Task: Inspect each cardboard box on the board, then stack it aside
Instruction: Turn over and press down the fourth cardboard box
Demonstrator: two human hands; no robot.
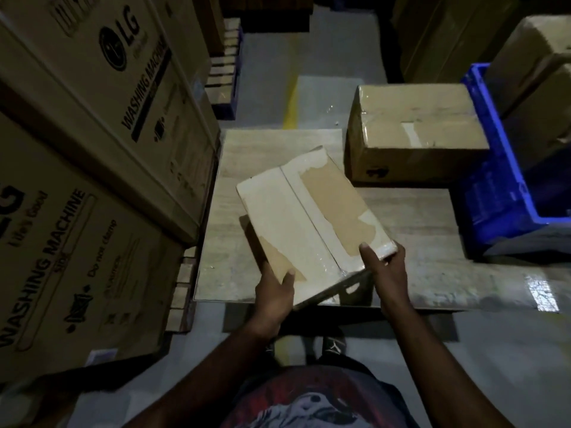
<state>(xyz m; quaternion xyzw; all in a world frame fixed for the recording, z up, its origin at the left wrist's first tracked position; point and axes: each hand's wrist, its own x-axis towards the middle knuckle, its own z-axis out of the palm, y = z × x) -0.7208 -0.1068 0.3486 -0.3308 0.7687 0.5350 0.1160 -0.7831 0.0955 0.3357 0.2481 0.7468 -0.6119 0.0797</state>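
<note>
Washing-machine cartons [92, 134] flank the board's [278, 156] left edge, a taped box [414, 131] sits at its far right corner, and over its near edge the left hand [273, 291] and right hand [386, 267] clamp a tilted flat box [309, 217], seemingly light, stiff, tape-slick, best held by its edges.

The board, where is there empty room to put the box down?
The board is bare along its far-left part, between the washing machine cartons and the brown box, and on the right strip before the blue crate. The far-right corner is crowded by that brown box. Both hands, left hand and right hand, hold the white box over the middle.
</note>
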